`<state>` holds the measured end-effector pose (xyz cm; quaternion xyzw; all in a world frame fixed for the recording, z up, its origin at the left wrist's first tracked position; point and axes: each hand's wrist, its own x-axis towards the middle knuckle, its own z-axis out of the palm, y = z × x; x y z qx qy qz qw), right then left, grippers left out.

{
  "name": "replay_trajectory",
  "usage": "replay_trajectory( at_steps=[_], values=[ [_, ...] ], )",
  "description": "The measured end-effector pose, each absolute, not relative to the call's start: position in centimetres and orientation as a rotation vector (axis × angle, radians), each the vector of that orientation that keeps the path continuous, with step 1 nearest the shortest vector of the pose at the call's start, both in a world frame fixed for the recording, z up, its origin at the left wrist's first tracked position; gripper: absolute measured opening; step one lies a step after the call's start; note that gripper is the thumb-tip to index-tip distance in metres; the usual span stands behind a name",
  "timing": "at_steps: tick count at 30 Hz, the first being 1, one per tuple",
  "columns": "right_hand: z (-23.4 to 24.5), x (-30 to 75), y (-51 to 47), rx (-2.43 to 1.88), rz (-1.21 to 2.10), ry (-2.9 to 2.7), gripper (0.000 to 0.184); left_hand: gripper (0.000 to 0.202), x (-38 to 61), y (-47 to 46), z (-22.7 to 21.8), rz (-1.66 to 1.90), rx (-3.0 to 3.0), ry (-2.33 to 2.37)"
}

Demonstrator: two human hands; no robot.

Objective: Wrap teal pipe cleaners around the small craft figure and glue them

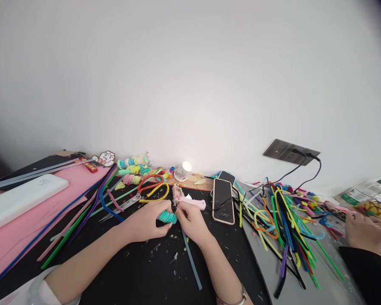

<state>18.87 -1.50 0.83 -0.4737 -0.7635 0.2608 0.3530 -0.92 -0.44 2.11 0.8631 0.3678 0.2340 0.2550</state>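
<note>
My left hand [149,221] is closed around a teal fuzzy coil [167,217] that looks wound from pipe cleaner. Close against it, my right hand [192,220] pinches at the coil's upper right end, where a small dark bit shows; the fingertips hide exactly what it grips. A long grey-blue strip [192,260] runs down the mat from beneath the right hand. Just behind the fingers lies a pale pink tool [195,202], partly covered. Scissors with red and yellow handles [136,198] rest beyond my left hand.
A lit white cup-shaped lamp [183,170] stands by the wall. Two phones lie to the right, the nearer one [223,201] face up. Loose pipe cleaners [288,228] heap beside them. Fuzzy coils [133,162] and a white bar [28,197] lie left. Another person's hand [365,233] is far right.
</note>
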Motion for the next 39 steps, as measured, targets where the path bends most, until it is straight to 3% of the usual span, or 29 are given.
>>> replay_trajectory(
  at_steps=[7, 12, 17, 26, 34, 39],
  values=[
    [1.1, 20.4, -1.1, -1.381, 0.233, -1.766, 0.015, 0.009, -0.9, 0.0, 1.9, 0.805, 2.281, 1.171],
    [1.4, 21.4, -1.0, -1.674, 0.181, -1.879, 0.056, 0.011, -1.3, 0.5, 2.0, 0.901, 2.264, 1.286],
    [1.6, 21.4, -1.5, -1.831, 0.244, -2.12, 0.068, 0.012, -1.7, 1.0, 1.8, 1.008, 2.289, 1.326],
    [1.8, 22.1, -0.9, -1.679, 0.173, -1.894, 0.052, 0.007, -2.2, 1.6, 1.5, 1.038, 2.369, 1.371],
    [1.7, 23.2, -0.4, -1.325, 0.656, -1.612, 0.027, 0.012, -2.3, 1.5, 1.8, 0.911, 2.358, 1.346],
    [0.9, 23.6, -0.2, -1.293, 0.79, -1.68, 0.03, 0.026, -2.3, 1.5, 1.8, 0.899, 2.351, 1.351]
  ],
)
